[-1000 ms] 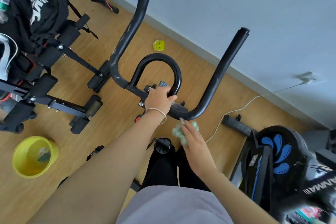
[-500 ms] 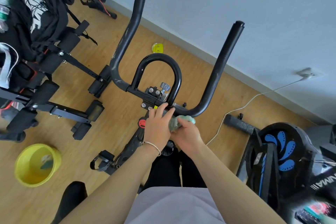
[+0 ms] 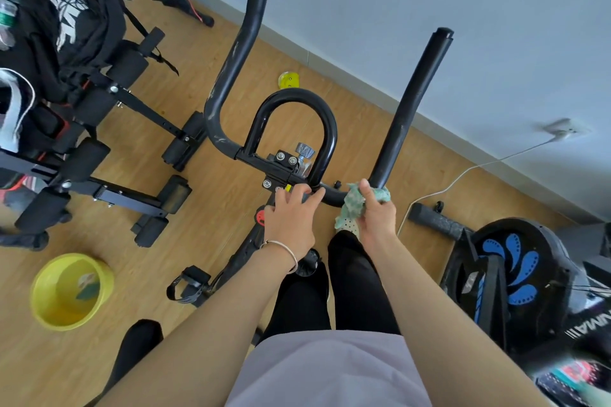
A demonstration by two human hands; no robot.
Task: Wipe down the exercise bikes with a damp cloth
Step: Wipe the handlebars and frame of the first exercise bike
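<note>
Head view: cloth (image 3: pixel 351 205) is bunched at the handlebar (image 3: pixel 408 102) bend, at the foot of the right-side upright, pressed on the black tube. Right hand (image 3: pixel 378 218) clamps the cloth, thumb on top, fingers curled round it. Cloth looks soft, light and limp, likely wet; best held as a wad so loose ends don't drag. Tube is rigid and smooth, probably slick once damp. Left hand (image 3: pixel 291 221) rests on the crossbar by the clamp bolts, fingers fairly straight, gripping nothing. Yellow basin (image 3: pixel 71 291) sits on the floor, well apart, left.
</note>
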